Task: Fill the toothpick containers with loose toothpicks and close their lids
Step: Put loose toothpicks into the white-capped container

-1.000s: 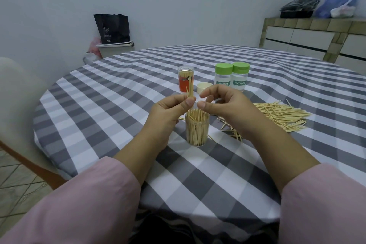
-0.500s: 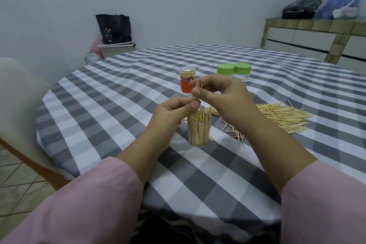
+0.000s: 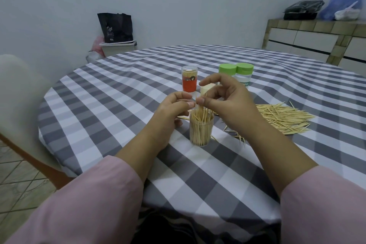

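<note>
Checked table (image 3: pixel 118 93): your right hand (image 3: pixel 227 105) pinches toothpicks (image 3: pixel 201 107) over open container (image 3: pixel 201 130); left hand (image 3: pixel 172 109) fingers curled, grip unclear.

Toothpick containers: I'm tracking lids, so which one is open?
The clear container between the hands, its toothpicks sticking out; the orange-labelled container and the green-lidded containers are capped.

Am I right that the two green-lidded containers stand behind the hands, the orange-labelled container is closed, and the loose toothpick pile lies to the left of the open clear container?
Not quite: in the head view the loose pile of wooden toothpicks lies to the right of the open clear plastic container, not the left. The two green-lidded containers do stand behind the hands, and the orange-labelled container is closed.
</note>
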